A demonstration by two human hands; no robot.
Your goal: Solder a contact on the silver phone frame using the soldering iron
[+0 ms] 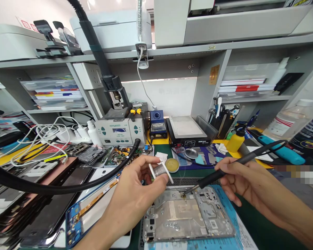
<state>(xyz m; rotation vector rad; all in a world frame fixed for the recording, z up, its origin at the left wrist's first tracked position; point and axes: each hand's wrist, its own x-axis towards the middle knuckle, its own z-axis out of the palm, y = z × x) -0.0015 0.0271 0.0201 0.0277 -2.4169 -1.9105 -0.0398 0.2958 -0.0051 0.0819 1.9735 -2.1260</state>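
Observation:
Between the thumb and fingers of my left hand (pixel 138 191) is a small white spool of solder wire (pixel 160 170), held above the left top edge of a phone frame (pixel 182 215). My right hand (pixel 247 180) grips a black soldering iron (pixel 216 175) like a pen. Its tip meets the frame's upper edge, at a small brownish part (pixel 183 195). The metal frame lies flat on a blue mat (pixel 224 198). Just beyond the spool sits an open round tin of yellowish paste (pixel 172 165).
A grey hot-air station (pixel 120 132) stands at the back left, its black hose (pixel 67 185) arching across the left side. Stacked phones (pixel 52 201) fill the left. A flat heating plate (pixel 186 128), a yellow bottle (pixel 235 140) and a tool holder (pixel 224 121) stand behind.

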